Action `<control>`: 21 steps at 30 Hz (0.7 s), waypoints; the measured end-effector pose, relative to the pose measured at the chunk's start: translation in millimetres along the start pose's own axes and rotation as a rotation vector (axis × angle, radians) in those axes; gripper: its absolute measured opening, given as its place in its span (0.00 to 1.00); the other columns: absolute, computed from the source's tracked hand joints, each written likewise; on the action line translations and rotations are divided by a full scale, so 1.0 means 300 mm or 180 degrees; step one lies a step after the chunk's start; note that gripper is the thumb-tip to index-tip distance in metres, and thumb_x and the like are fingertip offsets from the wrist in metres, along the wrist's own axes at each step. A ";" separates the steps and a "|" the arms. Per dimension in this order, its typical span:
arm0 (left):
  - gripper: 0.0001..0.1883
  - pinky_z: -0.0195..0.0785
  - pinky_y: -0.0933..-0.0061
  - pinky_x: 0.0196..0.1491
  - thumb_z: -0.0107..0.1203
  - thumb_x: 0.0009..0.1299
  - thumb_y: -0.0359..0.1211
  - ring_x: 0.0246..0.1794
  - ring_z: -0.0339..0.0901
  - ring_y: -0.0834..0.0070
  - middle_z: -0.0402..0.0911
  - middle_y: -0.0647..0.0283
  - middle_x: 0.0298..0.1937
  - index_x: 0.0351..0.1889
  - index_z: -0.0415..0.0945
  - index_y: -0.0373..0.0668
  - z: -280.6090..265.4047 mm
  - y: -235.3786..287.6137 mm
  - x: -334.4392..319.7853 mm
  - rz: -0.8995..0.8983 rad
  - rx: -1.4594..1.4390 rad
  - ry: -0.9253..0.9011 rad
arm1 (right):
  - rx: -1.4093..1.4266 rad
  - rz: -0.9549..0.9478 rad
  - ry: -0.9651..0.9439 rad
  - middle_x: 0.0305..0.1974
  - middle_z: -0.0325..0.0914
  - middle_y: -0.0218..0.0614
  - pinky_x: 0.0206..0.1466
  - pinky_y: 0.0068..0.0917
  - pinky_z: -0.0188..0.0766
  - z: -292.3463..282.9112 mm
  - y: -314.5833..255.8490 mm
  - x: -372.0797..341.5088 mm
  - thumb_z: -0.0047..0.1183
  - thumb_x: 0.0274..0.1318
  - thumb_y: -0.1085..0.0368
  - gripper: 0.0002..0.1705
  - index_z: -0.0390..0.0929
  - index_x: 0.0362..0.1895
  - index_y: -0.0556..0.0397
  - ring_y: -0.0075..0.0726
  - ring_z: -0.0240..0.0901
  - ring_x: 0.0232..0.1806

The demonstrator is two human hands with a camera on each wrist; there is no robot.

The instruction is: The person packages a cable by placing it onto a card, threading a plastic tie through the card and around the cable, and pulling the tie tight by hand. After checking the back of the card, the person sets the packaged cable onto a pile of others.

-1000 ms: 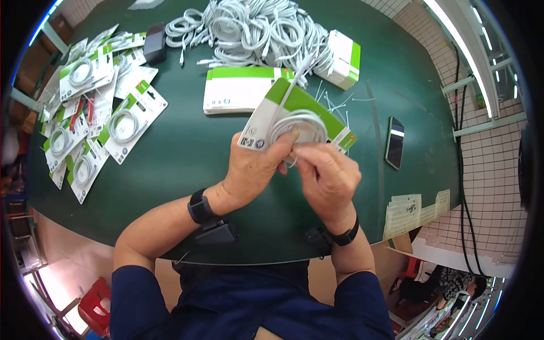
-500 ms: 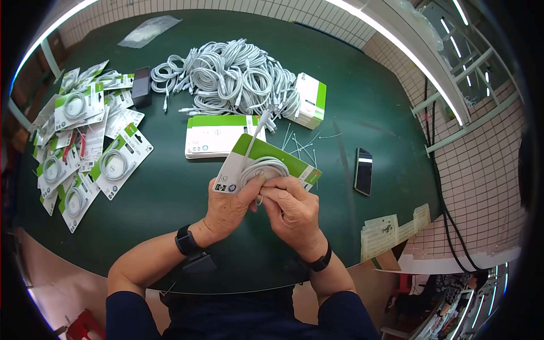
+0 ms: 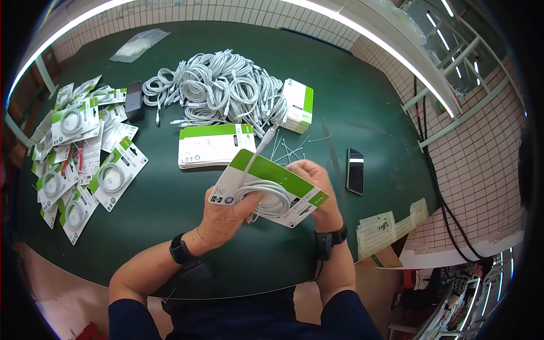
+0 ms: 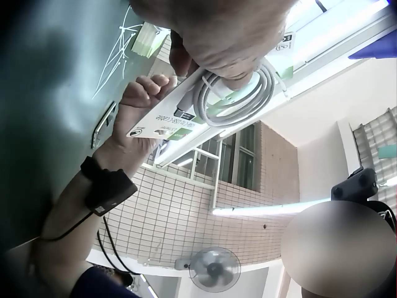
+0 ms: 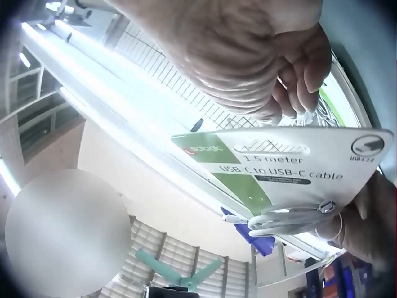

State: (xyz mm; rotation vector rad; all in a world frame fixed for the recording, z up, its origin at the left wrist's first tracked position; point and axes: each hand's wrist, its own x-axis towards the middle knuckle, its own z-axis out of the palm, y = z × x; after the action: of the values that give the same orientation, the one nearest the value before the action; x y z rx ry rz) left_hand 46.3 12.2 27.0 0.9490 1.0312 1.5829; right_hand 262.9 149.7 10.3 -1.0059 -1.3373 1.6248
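Note:
A green-and-white packaging card (image 3: 309, 191) carries a coiled white USB cable (image 3: 272, 202), one end of which sticks up past the card's upper left edge. My left hand (image 3: 224, 220) grips the card's lower left, the thumb pressing on the coil. Beyond the card's right edge is my right hand (image 3: 313, 171), partly hidden by it, fingers loosely bent. From the right wrist, that hand (image 5: 267, 62) hangs close over the card's top edge with nothing visible in its fingers. Print on the card (image 5: 356, 164) reads "1.5 meter USB-C to USB-C cable".
Behind the hands lie a stack of cards (image 3: 207, 148), a heap of white cables (image 3: 218, 85) and another card stack (image 3: 297, 105). Thin white ties (image 3: 289, 152) are scattered near the right hand. Carded cables (image 3: 110, 175) pile up at left; a phone (image 3: 355, 173) lies at right.
My right hand has left the cable coil and moved right, behind the card's edge. The card now shows more of its right end; the left hand still holds it. The head view has shifted.

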 end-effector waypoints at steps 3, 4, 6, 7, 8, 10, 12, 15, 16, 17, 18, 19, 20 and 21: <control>0.10 0.70 0.80 0.24 0.67 0.75 0.32 0.23 0.77 0.86 0.86 0.67 0.33 0.49 0.85 0.36 0.001 -0.013 -0.009 -0.0010 0.0068 -0.0014 | 0.0299 0.0115 -0.1480 0.50 0.87 0.41 0.47 0.28 0.84 0.070 0.065 -0.037 0.59 0.75 0.61 0.16 0.84 0.56 0.59 0.31 0.86 0.44; 0.10 0.70 0.80 0.24 0.67 0.75 0.32 0.23 0.77 0.86 0.86 0.67 0.33 0.49 0.85 0.36 0.001 -0.016 -0.018 -0.0107 0.0100 -0.0024 | 0.0894 0.0402 -0.1508 0.52 0.87 0.42 0.49 0.29 0.85 0.094 0.049 -0.067 0.58 0.76 0.60 0.18 0.83 0.59 0.59 0.32 0.86 0.46; 0.10 0.70 0.80 0.24 0.67 0.75 0.32 0.22 0.77 0.86 0.86 0.68 0.32 0.49 0.85 0.36 0.004 -0.022 -0.011 -0.0018 0.0130 -0.0002 | 0.2138 0.0987 -0.1519 0.57 0.86 0.43 0.52 0.30 0.86 0.139 0.046 -0.109 0.57 0.77 0.58 0.22 0.80 0.64 0.60 0.33 0.86 0.50; 0.10 0.70 0.81 0.24 0.67 0.75 0.32 0.22 0.77 0.86 0.86 0.69 0.31 0.49 0.85 0.36 0.002 -0.028 -0.016 0.0006 0.0155 0.0012 | 0.2251 0.1065 -0.1455 0.57 0.86 0.43 0.52 0.30 0.86 0.133 0.085 -0.111 0.57 0.77 0.58 0.22 0.80 0.64 0.60 0.33 0.86 0.50; 0.10 0.70 0.81 0.24 0.67 0.75 0.32 0.22 0.77 0.86 0.86 0.69 0.31 0.49 0.85 0.36 -0.001 -0.034 -0.023 -0.0127 0.0210 0.0013 | 0.2202 0.1041 -0.1573 0.58 0.85 0.44 0.58 0.34 0.86 0.106 0.130 -0.101 0.55 0.77 0.55 0.24 0.79 0.65 0.59 0.38 0.86 0.54; 0.10 0.70 0.81 0.24 0.68 0.75 0.32 0.22 0.77 0.86 0.86 0.68 0.31 0.49 0.86 0.37 0.002 -0.039 -0.011 0.0021 0.0167 0.0001 | 0.2227 0.1026 -0.1661 0.60 0.84 0.46 0.64 0.39 0.85 0.064 0.175 -0.093 0.53 0.78 0.52 0.27 0.77 0.67 0.59 0.42 0.86 0.58; 0.10 0.70 0.81 0.24 0.68 0.75 0.32 0.22 0.77 0.86 0.86 0.68 0.32 0.49 0.86 0.37 0.007 -0.044 -0.013 0.0059 0.0182 -0.0019 | 0.1870 0.0962 -0.1656 0.61 0.84 0.46 0.63 0.38 0.85 0.030 0.184 -0.091 0.53 0.78 0.52 0.27 0.77 0.67 0.60 0.41 0.86 0.58; 0.10 0.69 0.81 0.23 0.69 0.74 0.32 0.22 0.77 0.86 0.86 0.67 0.33 0.48 0.85 0.36 0.011 -0.041 -0.006 -0.0009 -0.0005 0.0078 | 0.1835 0.0848 -0.1559 0.60 0.84 0.45 0.59 0.34 0.86 0.058 0.175 -0.106 0.53 0.78 0.53 0.26 0.77 0.68 0.59 0.38 0.86 0.56; 0.10 0.69 0.81 0.23 0.69 0.74 0.32 0.22 0.77 0.86 0.86 0.67 0.33 0.48 0.85 0.36 0.016 -0.039 -0.008 -0.0024 0.0029 0.0071 | 0.1937 0.0788 -0.1454 0.60 0.85 0.44 0.56 0.31 0.86 0.072 0.162 -0.110 0.54 0.78 0.55 0.25 0.77 0.68 0.58 0.36 0.86 0.54; 0.11 0.69 0.81 0.23 0.69 0.73 0.32 0.22 0.77 0.85 0.86 0.66 0.34 0.50 0.84 0.36 0.021 -0.037 -0.011 -0.0069 0.0038 0.0078 | 0.2037 0.0730 -0.1344 0.59 0.85 0.43 0.53 0.28 0.87 0.084 0.148 -0.115 0.54 0.78 0.57 0.24 0.78 0.68 0.58 0.34 0.86 0.52; 0.12 0.69 0.82 0.22 0.69 0.73 0.32 0.22 0.77 0.85 0.86 0.66 0.34 0.51 0.84 0.36 0.026 -0.036 -0.013 -0.0111 0.0043 0.0084 | 0.2068 0.0726 -0.1336 0.59 0.85 0.43 0.53 0.28 0.87 0.095 0.128 -0.108 0.54 0.78 0.57 0.24 0.78 0.68 0.58 0.34 0.86 0.52; 0.14 0.68 0.82 0.22 0.69 0.73 0.32 0.22 0.77 0.85 0.86 0.65 0.35 0.52 0.83 0.36 0.027 -0.035 -0.015 -0.0152 0.0043 0.0090 | 0.1050 -0.0152 -0.1414 0.59 0.85 0.43 0.52 0.29 0.87 0.104 0.101 -0.087 0.54 0.79 0.56 0.24 0.77 0.68 0.58 0.35 0.87 0.51; 0.14 0.68 0.82 0.22 0.69 0.73 0.32 0.22 0.77 0.85 0.86 0.65 0.35 0.52 0.83 0.36 0.024 -0.034 -0.013 -0.0165 0.0058 0.0081 | 0.0008 -0.1007 -0.1443 0.59 0.86 0.44 0.51 0.31 0.88 0.111 0.078 -0.067 0.53 0.79 0.56 0.24 0.77 0.68 0.58 0.36 0.87 0.51; 0.15 0.68 0.83 0.21 0.69 0.73 0.32 0.22 0.77 0.85 0.85 0.65 0.36 0.53 0.82 0.36 0.022 -0.032 -0.002 -0.0352 -0.0053 0.0123 | -0.1061 -0.1844 -0.1439 0.58 0.86 0.44 0.51 0.33 0.89 0.112 0.068 -0.056 0.52 0.80 0.56 0.24 0.76 0.69 0.58 0.37 0.88 0.50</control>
State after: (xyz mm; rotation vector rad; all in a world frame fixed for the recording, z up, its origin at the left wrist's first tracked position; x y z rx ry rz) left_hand 55.5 14.2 20.0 0.8388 1.0773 1.5212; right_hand 236.3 119.2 -3.8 -0.3581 -2.0264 1.2355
